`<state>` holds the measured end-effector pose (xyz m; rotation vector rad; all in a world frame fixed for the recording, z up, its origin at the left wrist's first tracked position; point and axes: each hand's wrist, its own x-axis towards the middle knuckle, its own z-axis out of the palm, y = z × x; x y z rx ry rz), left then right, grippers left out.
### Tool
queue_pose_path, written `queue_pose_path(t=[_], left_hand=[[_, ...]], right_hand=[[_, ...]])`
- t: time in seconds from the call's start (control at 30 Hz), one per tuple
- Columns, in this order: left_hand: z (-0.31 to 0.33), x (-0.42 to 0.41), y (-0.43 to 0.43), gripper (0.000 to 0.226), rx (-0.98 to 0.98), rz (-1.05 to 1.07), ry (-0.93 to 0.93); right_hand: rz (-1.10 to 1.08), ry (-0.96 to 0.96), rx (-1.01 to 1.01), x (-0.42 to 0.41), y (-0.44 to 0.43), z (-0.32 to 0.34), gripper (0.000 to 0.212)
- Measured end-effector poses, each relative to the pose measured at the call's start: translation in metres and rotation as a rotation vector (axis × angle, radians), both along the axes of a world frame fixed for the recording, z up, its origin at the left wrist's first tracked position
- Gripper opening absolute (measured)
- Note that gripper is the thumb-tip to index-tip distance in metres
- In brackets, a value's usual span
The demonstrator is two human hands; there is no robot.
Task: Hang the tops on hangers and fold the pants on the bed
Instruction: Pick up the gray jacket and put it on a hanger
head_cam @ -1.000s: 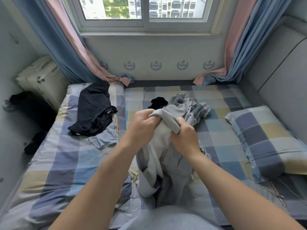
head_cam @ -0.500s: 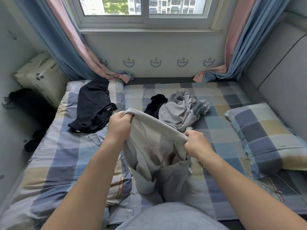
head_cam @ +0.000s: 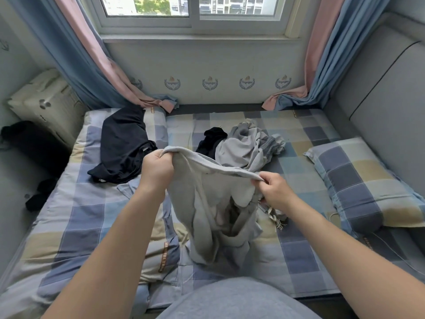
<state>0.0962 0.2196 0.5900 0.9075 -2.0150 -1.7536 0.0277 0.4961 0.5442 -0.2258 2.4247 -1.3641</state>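
Left hand (head_cam: pixel 157 168), right hand (head_cam: pixel 274 192) wider apart; ribbed grey pants (head_cam: pixel 207 203) waistband stretched.

A checked pillow (head_cam: pixel 368 180) lies at the right, just beside a grey padded panel (head_cam: pixel 386 93), with a thin white cable (head_cam: pixel 333 217) near its front edge. Blue and pink curtains (head_cam: pixel 87 54) hang either side of the window (head_cam: pixel 190 10), above a row of crest emblems (head_cam: pixel 210 83) on the wall. A cream case (head_cam: pixel 46 104) stands in the left corner.

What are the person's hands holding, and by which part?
Both hands hold the light grey garment by its ribbed top edge: the left hand grips one end, the right hand pinches the other.
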Motion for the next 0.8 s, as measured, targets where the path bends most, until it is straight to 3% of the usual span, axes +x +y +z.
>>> queue_pose_path(t=[0.1, 0.2, 0.27, 0.43, 0.5, 0.57, 0.6, 0.8], left_hand=[[-0.003, 0.003, 0.009, 0.029, -0.032, -0.109, -0.059], [-0.010, 0.017, 0.034, 0.052, -0.347, -0.177, -0.108], [-0.011, 0.027, 0.053, 0.041, -0.441, -0.293, -0.001], [-0.018, 0.045, 0.079, 0.038, -0.235, -0.708, -0.079], [-0.027, 0.049, 0.084, 0.025, -0.288, -0.782, -0.154], [-0.035, 0.049, 0.084, 0.014, -0.330, -0.739, -0.133], [-0.036, 0.047, 0.083, 0.020, -0.326, -0.704, -0.099], [-0.024, 0.039, 0.069, 0.032, -0.051, -0.546, 0.124]], right_hand=[[-0.002, -0.060, -0.205, 0.007, -0.008, 0.021, 0.035], [0.005, -0.138, -0.368, 0.010, -0.014, 0.037, 0.026], [0.005, -0.168, -0.420, 0.011, -0.022, 0.046, 0.026], [-0.019, -0.157, -0.508, 0.010, -0.042, 0.066, 0.032], [-0.053, -0.170, -0.559, 0.008, -0.049, 0.076, 0.037], [-0.099, -0.189, -0.610, 0.004, -0.053, 0.085, 0.038], [-0.115, -0.201, -0.630, 0.001, -0.054, 0.088, 0.036], [-0.056, -0.275, -0.610, -0.006, -0.049, 0.081, 0.022]])
